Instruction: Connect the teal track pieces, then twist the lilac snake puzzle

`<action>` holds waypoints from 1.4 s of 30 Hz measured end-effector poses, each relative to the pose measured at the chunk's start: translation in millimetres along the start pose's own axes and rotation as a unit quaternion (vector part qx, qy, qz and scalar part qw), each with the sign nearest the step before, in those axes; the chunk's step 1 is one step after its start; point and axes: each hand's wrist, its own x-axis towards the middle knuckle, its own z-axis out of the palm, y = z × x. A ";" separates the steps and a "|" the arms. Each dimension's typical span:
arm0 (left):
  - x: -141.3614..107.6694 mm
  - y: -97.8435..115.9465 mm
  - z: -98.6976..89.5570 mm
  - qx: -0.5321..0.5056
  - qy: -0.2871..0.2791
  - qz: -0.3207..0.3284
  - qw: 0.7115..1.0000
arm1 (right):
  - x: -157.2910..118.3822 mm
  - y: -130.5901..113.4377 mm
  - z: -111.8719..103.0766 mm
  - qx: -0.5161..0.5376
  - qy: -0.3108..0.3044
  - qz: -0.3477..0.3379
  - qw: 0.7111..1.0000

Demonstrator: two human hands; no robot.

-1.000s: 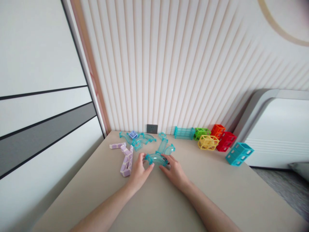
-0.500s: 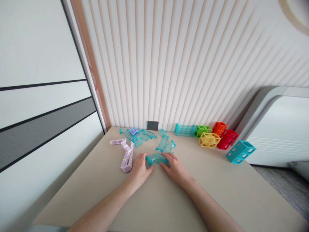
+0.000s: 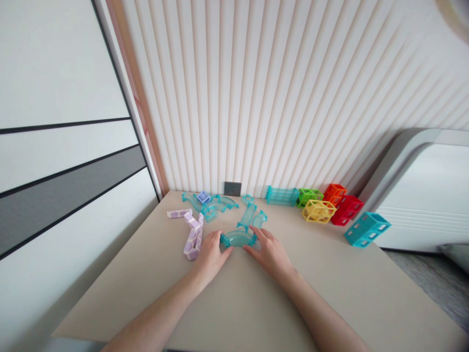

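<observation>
Well inside table edges (image 3: 114, 265), left hand (image 3: 211, 249), right hand (image 3: 269, 248) grip curved teal track (image 3: 238, 238).

I see left hand (image 3: 211, 250) and right hand (image 3: 271, 249), both bare. Left forearm (image 3: 161, 309) at seven o'clock, right forearm (image 3: 318, 304) at five; both uncovered, slim, tapering to the wrist. Fingers (image 3: 257, 232) slender; nails too small to make out from my end.

beige tabletop (image 3: 234, 303), teal pieces (image 3: 248, 215), lilac toy (image 3: 192, 239), colored frame blocks (image 3: 347, 210)
</observation>
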 end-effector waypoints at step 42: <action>1.2 6.5 -6.5 0.063 -0.031 -0.007 0.998 | 5.0 28.1 -11.2 -0.150 -0.014 0.085 0.985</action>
